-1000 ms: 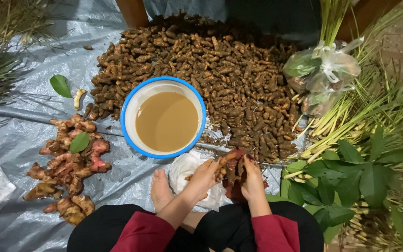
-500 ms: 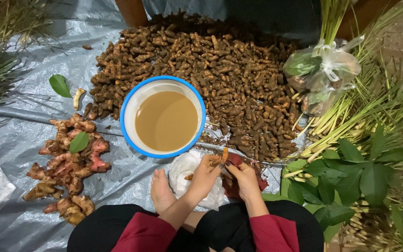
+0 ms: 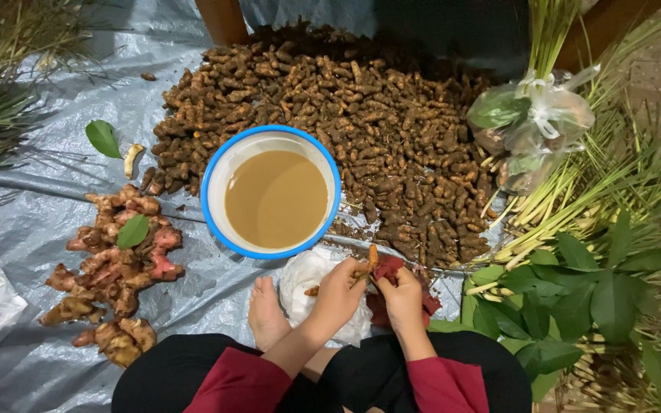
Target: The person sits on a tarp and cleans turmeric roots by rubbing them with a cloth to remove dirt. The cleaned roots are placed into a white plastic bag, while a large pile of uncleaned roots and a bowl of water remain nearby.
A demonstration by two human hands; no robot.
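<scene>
While both hands meet just below the blue-rimmed basin [image 3: 212, 172], left hand [image 3: 340, 291] closed on a small orange-brown root [image 3: 372, 258], right hand [image 3: 402, 297] curled touching its lower end, root upright, stubby, soil-stained.

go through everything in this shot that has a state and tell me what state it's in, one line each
Blue-rimmed white bowl: upright, holding murky brown liquid.
Heap of small brown roots: piled loose on the grey plastic sheet.
Clear plastic bag of greens: tied shut.
Pinkish knobbly roots: spread out, green leaf on top.
Left hand: fingers closed on a small orange root.
Right hand: closed, touching that root.
</scene>
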